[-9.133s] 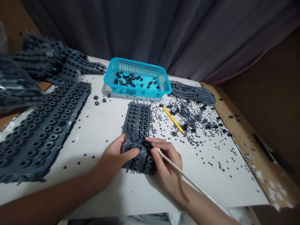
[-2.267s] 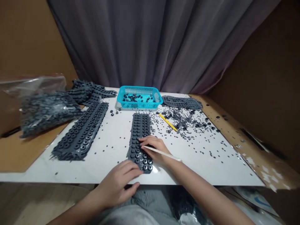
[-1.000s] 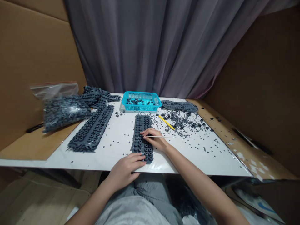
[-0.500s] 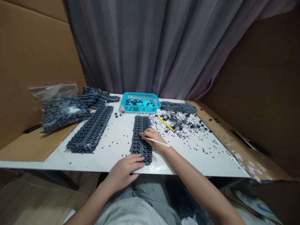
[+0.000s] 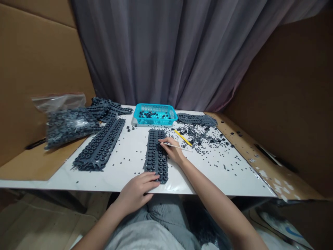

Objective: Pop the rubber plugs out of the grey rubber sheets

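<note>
A dark rubber sheet [image 5: 153, 152] with rows of raised rings lies lengthwise on the white table [image 5: 125, 180]. My left hand [image 5: 140, 189] rests on the sheet's near left end, fingers stretched out and holding nothing. Over the sheet's right edge, in its upper half, my right hand [image 5: 173, 147] pinches a thin white stick [image 5: 182, 148]. The stick's tip is at the rings and its tail points right. Small dark discs and a yellow strip [image 5: 183, 137] lie to the right of that hand.
Behind the sheet stands a turquoise basket [image 5: 156, 121] holding dark pieces. At the left are a stack of ringed sheets [image 5: 100, 147] and a clear bag [image 5: 70, 125] of dark parts. More flat sheets [image 5: 197, 119] lie at the back right. Cardboard walls flank the table.
My right hand has moved slightly up along the sheet, and the white stick now lies flatter. My left hand has stayed in place.
</note>
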{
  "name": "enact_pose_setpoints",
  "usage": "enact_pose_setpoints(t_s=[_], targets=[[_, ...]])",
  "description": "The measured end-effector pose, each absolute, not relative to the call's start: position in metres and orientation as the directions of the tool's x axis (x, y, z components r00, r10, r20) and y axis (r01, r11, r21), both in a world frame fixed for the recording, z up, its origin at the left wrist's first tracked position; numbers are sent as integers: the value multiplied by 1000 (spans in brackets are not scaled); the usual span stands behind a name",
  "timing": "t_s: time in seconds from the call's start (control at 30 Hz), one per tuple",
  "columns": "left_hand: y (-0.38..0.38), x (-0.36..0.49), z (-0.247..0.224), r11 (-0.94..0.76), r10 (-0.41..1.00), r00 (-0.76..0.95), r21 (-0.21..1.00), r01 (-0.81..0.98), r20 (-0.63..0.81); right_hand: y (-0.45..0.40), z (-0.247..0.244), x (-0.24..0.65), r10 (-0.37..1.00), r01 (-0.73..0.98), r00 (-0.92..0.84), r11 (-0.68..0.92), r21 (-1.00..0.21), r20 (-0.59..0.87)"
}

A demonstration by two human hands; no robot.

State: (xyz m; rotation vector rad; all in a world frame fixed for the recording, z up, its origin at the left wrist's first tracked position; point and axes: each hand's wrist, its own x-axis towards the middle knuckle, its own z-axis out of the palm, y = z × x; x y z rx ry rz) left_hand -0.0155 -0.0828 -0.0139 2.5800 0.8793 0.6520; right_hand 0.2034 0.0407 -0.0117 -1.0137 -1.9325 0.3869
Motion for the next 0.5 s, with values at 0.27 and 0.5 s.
enact_pose_setpoints(t_s=[0.27, 0.5], targets=[[-84, -16, -14, -785, 612, 702, 391, 481, 364, 34, -9, 200, 801, 347, -394, 583, -735, 450], [-84, -16, -15, -780, 617, 703, 399, 482, 355, 34, -11, 201, 758, 370, -429, 643, -670, 491]])
